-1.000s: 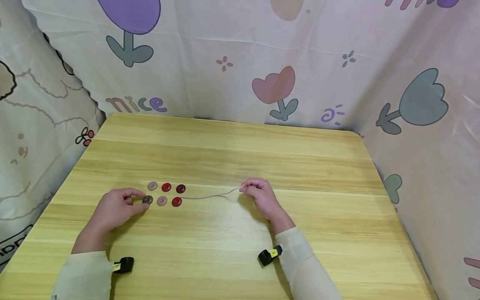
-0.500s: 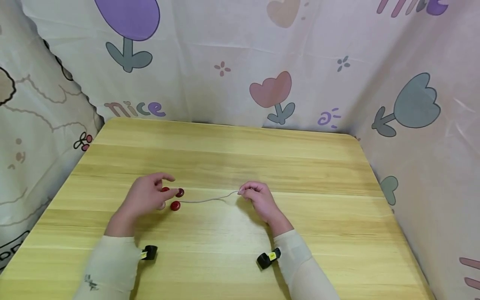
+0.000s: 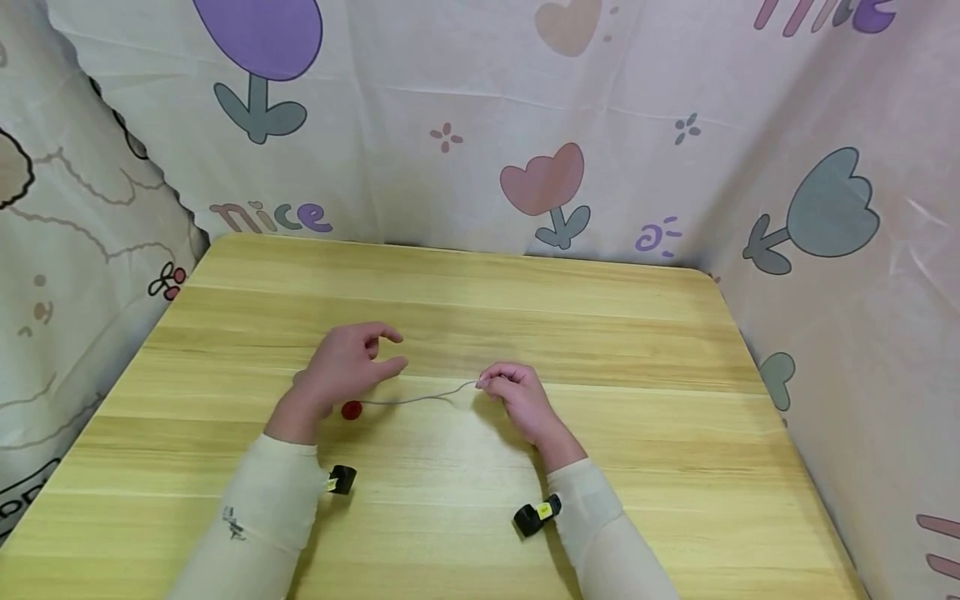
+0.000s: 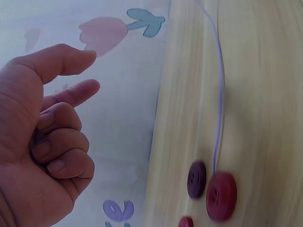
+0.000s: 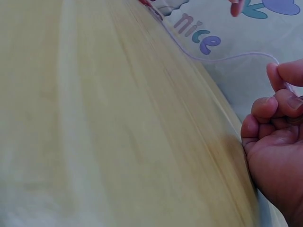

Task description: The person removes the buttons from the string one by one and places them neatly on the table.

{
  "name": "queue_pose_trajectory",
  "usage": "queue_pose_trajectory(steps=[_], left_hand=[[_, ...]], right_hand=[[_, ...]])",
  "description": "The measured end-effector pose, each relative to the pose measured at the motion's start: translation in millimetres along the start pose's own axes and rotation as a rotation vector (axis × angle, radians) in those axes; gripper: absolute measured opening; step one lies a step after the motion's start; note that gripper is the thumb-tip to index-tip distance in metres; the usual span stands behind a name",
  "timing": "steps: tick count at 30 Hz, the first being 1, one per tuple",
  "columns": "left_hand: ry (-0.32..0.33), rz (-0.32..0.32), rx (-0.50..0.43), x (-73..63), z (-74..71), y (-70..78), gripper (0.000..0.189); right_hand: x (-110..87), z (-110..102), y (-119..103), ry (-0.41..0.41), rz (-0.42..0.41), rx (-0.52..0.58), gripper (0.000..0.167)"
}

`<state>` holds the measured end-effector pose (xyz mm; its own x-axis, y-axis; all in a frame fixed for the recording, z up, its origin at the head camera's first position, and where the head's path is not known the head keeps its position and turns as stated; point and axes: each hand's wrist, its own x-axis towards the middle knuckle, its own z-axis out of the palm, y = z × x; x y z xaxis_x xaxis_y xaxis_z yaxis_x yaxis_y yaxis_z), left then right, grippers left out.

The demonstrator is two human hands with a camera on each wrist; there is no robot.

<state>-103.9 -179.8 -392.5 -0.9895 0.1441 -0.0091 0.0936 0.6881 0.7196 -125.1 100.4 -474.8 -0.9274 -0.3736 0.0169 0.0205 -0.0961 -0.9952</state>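
Note:
My right hand (image 3: 519, 397) pinches one end of a thin pale cord (image 3: 397, 403) between thumb and forefinger. From there the cord runs left to a red button (image 3: 352, 410) on the table. My left hand (image 3: 347, 365) is in the air over the other buttons, thumb and forefinger spread apart with nothing between them, the remaining fingers curled in. The left wrist view shows a dark maroon button (image 4: 196, 179) beside the red one, and the edge of another red button (image 4: 186, 222). In the head view the left hand and wrist hide most of the buttons.
The wooden table (image 3: 450, 533) has a light striped grain. Behind it and along both sides hangs a printed cloth (image 3: 420, 183) with flowers and lettering. A small black camera (image 3: 342, 480) is on the left wrist, and a second black camera (image 3: 534, 517) on the right.
My left hand has let go of the dark grey-brown button at the left end and moved right and away from me, across the buttons. The right hand stays in place, pinching the cord.

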Motion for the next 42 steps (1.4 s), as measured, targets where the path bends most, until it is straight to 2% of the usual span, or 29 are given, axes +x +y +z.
queue_pose_trajectory(steps=[5,15,18,24,27,34,42], left_hand=[[-0.013,0.082,0.039,7.6,12.0,10.1,0.030],[-0.052,0.158,0.089,16.4,32.5,25.2,0.025],[-0.081,0.162,0.087,17.5,37.6,29.0,0.024],[-0.191,0.160,0.103,17.8,49.8,36.6,0.023],[-0.220,0.171,0.111,18.5,57.0,37.7,0.022],[-0.224,0.214,0.115,20.9,68.1,35.3,0.008],[-0.189,0.161,0.085,18.4,63.6,34.3,0.011]], right_hand=[[0.4,-1,1,0.006,-0.003,-0.005,0.013],[1.9,0,1,0.012,-0.005,-0.013,0.012],[2.5,0,0,0.016,-0.011,-0.014,0.011],[2.1,0,0,0.002,-0.020,-0.015,0.013],[1.8,-1,0,0.000,-0.016,-0.018,0.013],[1.7,-1,1,-0.006,-0.018,-0.020,0.013],[2.0,-2,0,-0.022,-0.022,-0.016,0.015]])
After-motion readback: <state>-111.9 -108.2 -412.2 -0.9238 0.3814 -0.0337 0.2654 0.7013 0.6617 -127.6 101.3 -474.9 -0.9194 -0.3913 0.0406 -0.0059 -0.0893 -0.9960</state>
